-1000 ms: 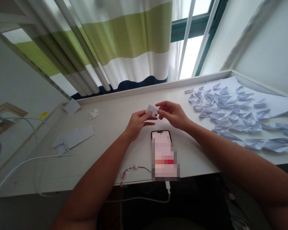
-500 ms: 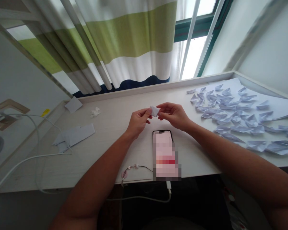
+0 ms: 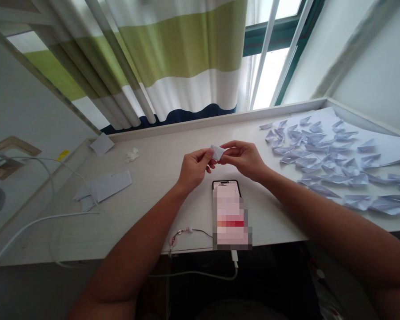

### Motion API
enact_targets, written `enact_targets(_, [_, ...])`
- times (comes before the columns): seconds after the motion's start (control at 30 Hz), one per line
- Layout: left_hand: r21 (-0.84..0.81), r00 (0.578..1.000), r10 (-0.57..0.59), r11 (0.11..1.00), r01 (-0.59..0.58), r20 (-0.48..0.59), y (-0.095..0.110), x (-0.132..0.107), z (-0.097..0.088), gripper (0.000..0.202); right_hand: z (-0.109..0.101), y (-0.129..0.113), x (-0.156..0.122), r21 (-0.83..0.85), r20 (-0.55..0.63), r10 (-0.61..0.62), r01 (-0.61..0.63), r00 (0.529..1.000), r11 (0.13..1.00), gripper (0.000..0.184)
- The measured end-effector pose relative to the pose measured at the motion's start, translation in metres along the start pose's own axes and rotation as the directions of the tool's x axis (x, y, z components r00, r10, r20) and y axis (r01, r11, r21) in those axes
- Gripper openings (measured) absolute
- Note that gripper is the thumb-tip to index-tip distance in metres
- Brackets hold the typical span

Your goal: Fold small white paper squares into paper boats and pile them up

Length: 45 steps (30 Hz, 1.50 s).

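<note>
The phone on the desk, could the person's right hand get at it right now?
Probably yes: the phone lies close by with nothing visible between, though the right hand is busy with the folded paper.

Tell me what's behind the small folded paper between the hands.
Past the upper edge of the folded paper, the white desk shows; below the paper, fingers of the left hand. The paper's far side, and anything directly behind it or the right hand, is covered.

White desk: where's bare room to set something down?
Bare: white desktop between crumpled white scraps and left hand; strip between right hand and raised white back rim. Crowded: right side, strewn with folded white paper pieces.
</note>
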State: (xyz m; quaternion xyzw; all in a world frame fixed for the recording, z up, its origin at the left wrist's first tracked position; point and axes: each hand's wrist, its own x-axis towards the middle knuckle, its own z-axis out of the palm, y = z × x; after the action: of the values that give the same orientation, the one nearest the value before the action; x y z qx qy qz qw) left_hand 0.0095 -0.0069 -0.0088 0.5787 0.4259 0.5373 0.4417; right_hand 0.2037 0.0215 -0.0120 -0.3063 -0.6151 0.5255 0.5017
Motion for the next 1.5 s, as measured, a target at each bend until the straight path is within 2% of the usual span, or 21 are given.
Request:
enact_targets(0.13, [0.03, 0.997, -0.021, 0.999, 0.019, 0.071, 0.0, 0.001, -0.005, 0.048, 0.001, -0.002, -0.001, -0.029, 0.009, 0.028, -0.028, 1.0, 0.999, 0.04])
enact_targets(0.43, [0.029, 0.979, -0.08, 0.997, 0.076, 0.185, 0.011, -0.004, -0.002, 0.027, -0.004, -0.004, 0.003, 0.05, -0.101, 0.117, -0.113, 0.988, 0.992, 0.037])
enact_targets(0.67, [0.038, 0.99, -0.098, 0.995, 0.094, 0.1, 0.01, -0.004, 0.0, 0.02, -0.001, -0.006, 0.002, 0.059, -0.051, 0.181, -0.178, 0.982, 0.982, 0.043])
enact_targets(1.0, [0.033, 0.995, -0.081, 0.996, 0.079, 0.057, 0.014, -0.007, 0.003, 0.02, 0.003, -0.003, 0.001, 0.027, -0.082, 0.107, -0.105, 0.991, 0.994, 0.041])
enact_targets(1.13, [0.054, 0.997, -0.075, 0.996, 0.074, 0.024, 0.014, -0.007, 0.003, 0.023, 0.004, -0.003, -0.001, 0.044, -0.054, 0.104, -0.101, 0.993, 0.994, 0.038])
enact_targets(1.33, [-0.007, 0.987, -0.128, 0.992, 0.129, 0.095, 0.008, -0.004, 0.002, 0.03, 0.003, -0.003, -0.001, 0.094, 0.013, 0.114, -0.115, 0.993, 0.989, 0.042])
enact_targets(1.5, [0.032, 0.99, -0.122, 0.992, 0.12, 0.071, 0.006, -0.005, 0.003, 0.03, 0.005, 0.0, 0.0, 0.118, -0.006, 0.122, -0.121, 0.993, 0.986, 0.045])
